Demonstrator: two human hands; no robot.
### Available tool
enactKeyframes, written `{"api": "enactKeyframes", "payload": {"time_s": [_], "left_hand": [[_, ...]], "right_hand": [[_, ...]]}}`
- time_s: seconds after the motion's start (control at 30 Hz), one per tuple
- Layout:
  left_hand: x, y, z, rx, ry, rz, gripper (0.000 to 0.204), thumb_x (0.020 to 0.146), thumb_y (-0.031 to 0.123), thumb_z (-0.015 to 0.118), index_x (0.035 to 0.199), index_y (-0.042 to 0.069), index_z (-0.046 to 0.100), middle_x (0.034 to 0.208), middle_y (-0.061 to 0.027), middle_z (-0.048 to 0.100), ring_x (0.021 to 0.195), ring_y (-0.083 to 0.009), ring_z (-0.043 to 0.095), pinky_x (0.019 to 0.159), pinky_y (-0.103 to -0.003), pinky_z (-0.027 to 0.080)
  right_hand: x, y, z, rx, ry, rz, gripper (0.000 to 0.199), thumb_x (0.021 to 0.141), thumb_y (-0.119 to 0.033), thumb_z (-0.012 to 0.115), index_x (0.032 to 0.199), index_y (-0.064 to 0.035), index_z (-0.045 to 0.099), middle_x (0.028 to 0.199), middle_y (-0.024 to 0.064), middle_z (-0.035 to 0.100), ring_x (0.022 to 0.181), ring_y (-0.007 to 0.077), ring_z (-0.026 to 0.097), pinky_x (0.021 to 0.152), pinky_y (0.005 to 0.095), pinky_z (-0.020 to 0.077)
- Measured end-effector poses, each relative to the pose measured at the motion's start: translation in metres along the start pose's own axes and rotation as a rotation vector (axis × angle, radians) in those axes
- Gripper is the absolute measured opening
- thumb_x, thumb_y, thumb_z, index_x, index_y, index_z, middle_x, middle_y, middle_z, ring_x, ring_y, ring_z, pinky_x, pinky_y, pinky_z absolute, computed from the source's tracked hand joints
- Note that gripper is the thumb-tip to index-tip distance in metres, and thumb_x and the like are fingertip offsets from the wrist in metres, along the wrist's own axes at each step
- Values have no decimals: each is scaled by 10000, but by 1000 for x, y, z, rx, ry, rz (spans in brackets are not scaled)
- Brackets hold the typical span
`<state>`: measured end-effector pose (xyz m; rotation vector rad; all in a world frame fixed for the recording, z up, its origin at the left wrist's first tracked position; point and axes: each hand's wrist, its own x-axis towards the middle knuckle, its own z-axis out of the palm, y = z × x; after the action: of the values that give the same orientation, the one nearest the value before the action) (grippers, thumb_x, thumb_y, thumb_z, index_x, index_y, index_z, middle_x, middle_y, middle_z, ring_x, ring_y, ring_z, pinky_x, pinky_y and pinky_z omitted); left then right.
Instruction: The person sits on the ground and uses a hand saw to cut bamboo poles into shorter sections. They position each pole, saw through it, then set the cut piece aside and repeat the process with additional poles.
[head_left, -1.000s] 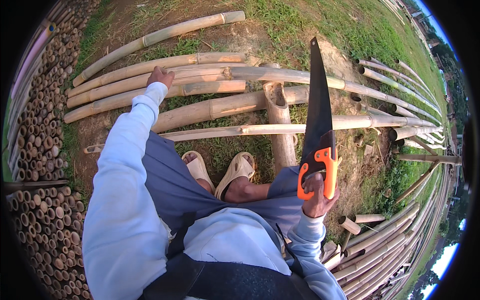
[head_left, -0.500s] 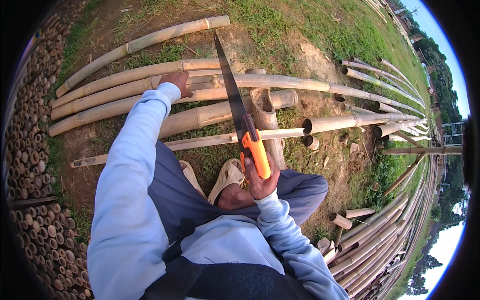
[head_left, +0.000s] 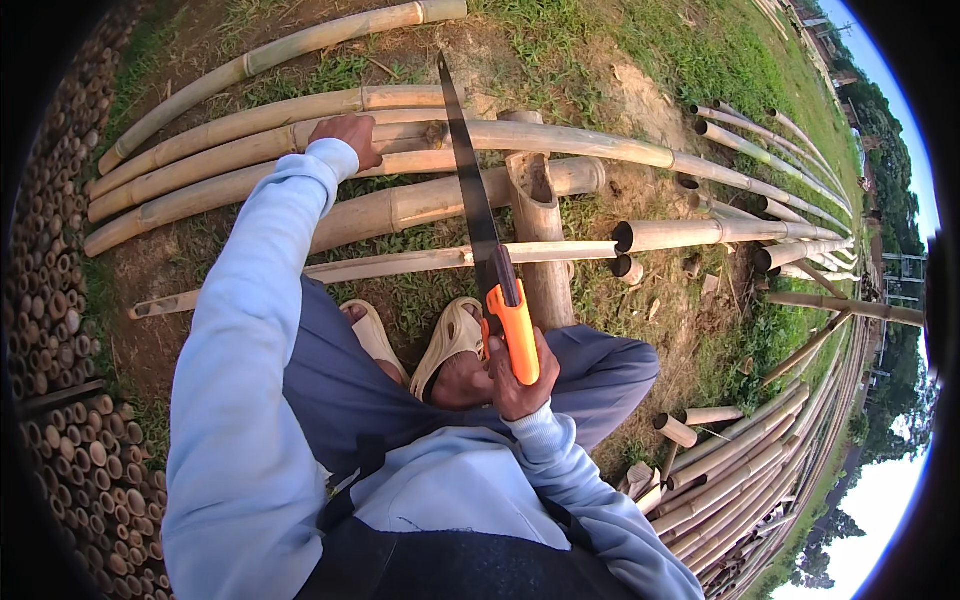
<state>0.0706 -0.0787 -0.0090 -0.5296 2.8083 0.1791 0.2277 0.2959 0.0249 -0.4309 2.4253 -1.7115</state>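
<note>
My right hand (head_left: 522, 380) is closed around the orange handle of a handsaw (head_left: 466, 178). Its long dark blade points away from me and crosses a long bamboo pole (head_left: 575, 142). Whether the teeth are in the cane cannot be made out. Left of the blade, my left hand (head_left: 346, 140) grips the bamboo, fingers curled over it among several poles lying side by side. Beneath the long pole stands a short, thick bamboo piece (head_left: 540, 235) with an open notched top. A split bamboo strip (head_left: 400, 264) lies across in front of my feet.
Separate from the others, one curved bamboo pole (head_left: 300, 50) lies at the far left. Stacked cane ends (head_left: 60, 270) line the left side. More poles (head_left: 740, 470) are piled at the lower right, with cut tubes (head_left: 690, 232) further up. My sandalled feet (head_left: 455, 350) are close below the saw.
The saw and my right hand have drawn back a little toward me along the cut line. My left hand keeps its place on the bamboo. The whole view has shifted slightly.
</note>
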Motion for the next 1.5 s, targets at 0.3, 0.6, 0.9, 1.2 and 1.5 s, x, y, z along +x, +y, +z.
{"api": "enactKeyframes", "payload": {"time_s": [0.3, 0.6, 0.9, 1.2, 1.5], "left_hand": [[2, 3, -2, 15, 12, 34, 421, 792, 329, 756, 1107, 55, 701, 1122, -198, 729, 1075, -367, 695, 967, -465, 539], [1, 6, 2, 39, -43, -11, 496, 792, 371, 763, 1184, 77, 681, 1154, -188, 722, 1104, -368, 684, 980, -471, 536], [6, 8, -6, 61, -57, 0, 547, 794, 371, 764, 1255, 90, 674, 1210, -194, 707, 1145, -372, 670, 1009, -471, 526], [3, 0, 2, 42, -6, 0, 463, 785, 357, 759, 1132, 56, 701, 1136, -186, 730, 1100, -343, 692, 984, -445, 540], [4, 12, -13, 53, -25, 24, 443, 802, 345, 752, 1138, 61, 700, 1178, -197, 714, 1140, -346, 675, 1009, -453, 522]], "right_hand": [[65, 6, 25, 142, -7, 109, 139, 932, -57, 704, 1009, 42, 643, 747, 106, 636, 649, 157, 601, 620, 319, 496], [90, 18, 40, 145, -1, 33, 147, 943, -75, 690, 1016, 46, 651, 795, 114, 649, 706, 148, 582, 685, 314, 503], [144, 22, 66, 261, -68, -26, 252, 912, -169, 769, 959, 33, 625, 793, 63, 622, 724, 146, 552, 687, 331, 491], [0, 19, 3, 131, -62, 47, 212, 970, -114, 703, 1130, 24, 692, 711, -17, 627, 601, 54, 563, 570, 219, 459], [144, 32, 58, 171, -43, 43, 232, 943, -154, 722, 834, 14, 605, 679, 59, 579, 638, 123, 488, 613, 310, 451]]}}
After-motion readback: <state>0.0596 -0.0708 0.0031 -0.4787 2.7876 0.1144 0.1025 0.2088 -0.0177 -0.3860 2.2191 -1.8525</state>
